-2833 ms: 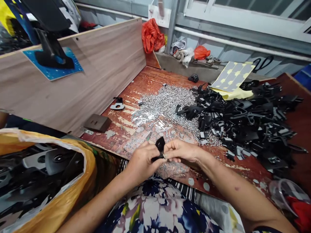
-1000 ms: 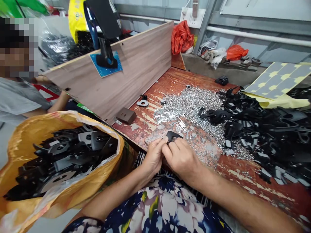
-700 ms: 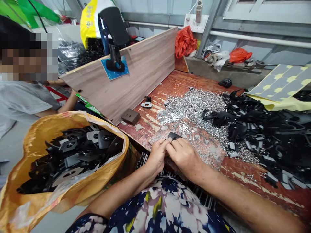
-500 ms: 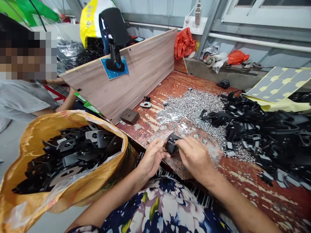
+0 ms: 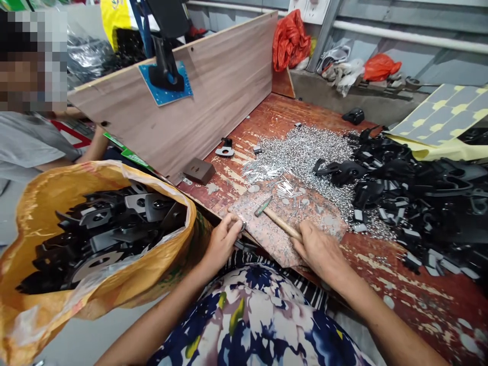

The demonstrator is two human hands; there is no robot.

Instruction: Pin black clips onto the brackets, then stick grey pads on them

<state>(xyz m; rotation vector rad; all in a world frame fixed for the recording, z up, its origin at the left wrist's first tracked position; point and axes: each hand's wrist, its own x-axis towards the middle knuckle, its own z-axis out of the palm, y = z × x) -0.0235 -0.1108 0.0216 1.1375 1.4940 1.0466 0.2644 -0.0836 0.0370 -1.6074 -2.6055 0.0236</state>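
My right hand (image 5: 318, 250) is closed round the wooden handle of a small hammer (image 5: 280, 222). The hammer's head rests on a speckled stone slab (image 5: 267, 239) at the table's near edge. At the slab's left edge, my left hand (image 5: 223, 240) has its fingers curled, pinching something small that I cannot make out. Just beyond the slab lies a heap of small silver pins (image 5: 305, 147). A big pile of black plastic parts (image 5: 419, 183) lies to the right of the pins.
A yellow bag (image 5: 34, 203) full of black parts stands at my left. A wooden divider board (image 5: 221, 81) runs along the table's left side, with another person (image 5: 26, 147) behind it. A brown block (image 5: 198, 170), yellow backing sheets (image 5: 438, 122) and red bags (image 5: 290, 40) lie further back.
The black part held between both hands is gone from view. My right hand has taken hold of the hammer, and my left hand has dropped to the slab's left edge.
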